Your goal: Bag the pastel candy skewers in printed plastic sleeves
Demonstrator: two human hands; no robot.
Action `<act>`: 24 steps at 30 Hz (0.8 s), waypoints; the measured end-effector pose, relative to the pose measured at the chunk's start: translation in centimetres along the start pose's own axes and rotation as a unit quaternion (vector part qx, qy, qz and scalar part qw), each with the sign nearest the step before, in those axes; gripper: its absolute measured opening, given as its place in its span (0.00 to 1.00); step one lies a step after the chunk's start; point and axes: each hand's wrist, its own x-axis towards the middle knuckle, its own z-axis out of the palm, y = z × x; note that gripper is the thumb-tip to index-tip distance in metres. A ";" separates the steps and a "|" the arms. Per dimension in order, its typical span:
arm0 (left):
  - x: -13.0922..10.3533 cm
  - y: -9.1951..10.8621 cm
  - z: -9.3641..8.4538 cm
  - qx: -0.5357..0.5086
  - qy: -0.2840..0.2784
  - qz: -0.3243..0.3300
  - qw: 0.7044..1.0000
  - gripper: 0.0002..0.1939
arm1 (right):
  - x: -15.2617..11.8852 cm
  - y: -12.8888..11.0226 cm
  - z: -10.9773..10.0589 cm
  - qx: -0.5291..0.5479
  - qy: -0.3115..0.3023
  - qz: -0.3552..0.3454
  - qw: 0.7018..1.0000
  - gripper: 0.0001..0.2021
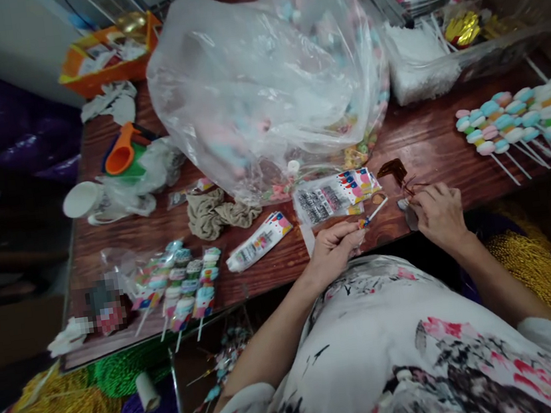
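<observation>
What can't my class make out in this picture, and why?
Head view:
- One end of the slim white stick: hidden by the left fingers.
- Print on the white, multicoloured plastic packets: too small.
- Exact contents of the large, clear plastic bag: veiled by folds.
- Rounded pastel skewers: cut off by right edge.

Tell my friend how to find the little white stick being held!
Find the big clear bag on the wooden table. Below it is the person's left hand, with the white stick poking out of it. Unlike the sticks in the colourful pile far right, this one is alone, with blue and orange at its held end.
</observation>
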 end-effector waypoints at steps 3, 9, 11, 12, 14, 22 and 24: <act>-0.4 -0.1 -0.6 -0.006 0.036 0.003 0.999 0.18 | 0.7 0.9 -0.1 0.070 0.027 -0.045 0.996 0.05; -0.4 -1.1 -1.3 -0.031 0.093 -0.023 0.995 0.19 | 0.8 0.2 -1.6 0.252 0.076 0.031 0.964 0.02; 0.0 -1.7 -1.0 -0.023 0.078 -0.018 0.996 0.19 | 0.7 -1.5 -2.6 0.355 0.083 0.086 0.927 0.05; 0.2 -2.0 -0.7 -0.018 0.065 -0.012 0.998 0.18 | 0.7 -2.5 -3.1 0.394 0.095 0.099 0.909 0.07; 0.8 -2.3 -0.3 -0.010 0.040 0.002 0.999 0.18 | 1.0 -4.8 -3.5 0.427 0.129 0.074 0.892 0.10; 1.0 -1.7 -0.8 0.014 0.002 0.089 0.996 0.14 | 3.0 -9.3 -0.2 0.404 0.074 -0.090 0.907 0.15; 0.7 -1.8 -1.4 0.017 -0.010 0.087 0.996 0.14 | 3.1 -9.2 0.1 0.449 0.030 -0.065 0.891 0.12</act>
